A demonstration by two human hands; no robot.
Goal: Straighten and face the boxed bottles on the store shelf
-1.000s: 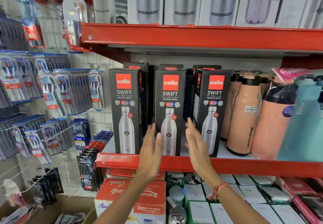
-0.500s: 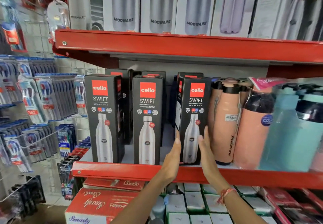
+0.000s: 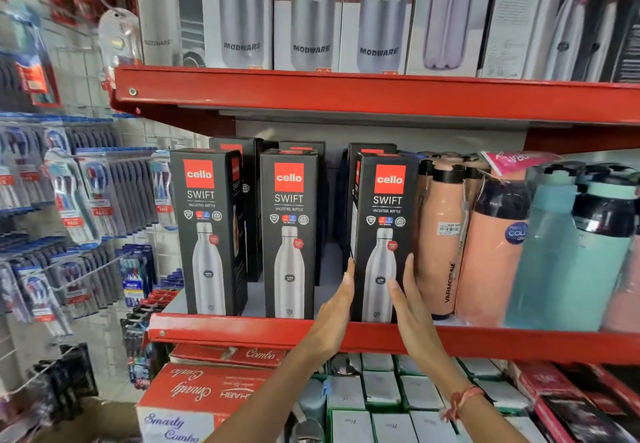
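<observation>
Hands moved from the middle box to the right box (image 3: 382, 235), centre-right of frame on the red shelf (image 3: 242, 330).
Left hand (image 3: 334, 314), then right hand (image 3: 410, 307): fingers flat, pressing its sides. Step: squaring; next I'd turn it gently to face forward.

**Black cartons, red shelves**

I'm seeing three black Cello Swift boxes (image 3: 384, 235) up front, each with a red logo square, white lettering and a silver bottle printed below. Shelf edge (image 3: 242, 330) bright red. Beside them, peach flasks (image 3: 441, 235) with black caps, then a teal bottle (image 3: 557, 252). Overhead, white Modware boxes (image 3: 311, 17) showing grey steel bottles. Red thread bracelet (image 3: 462, 399).
</observation>
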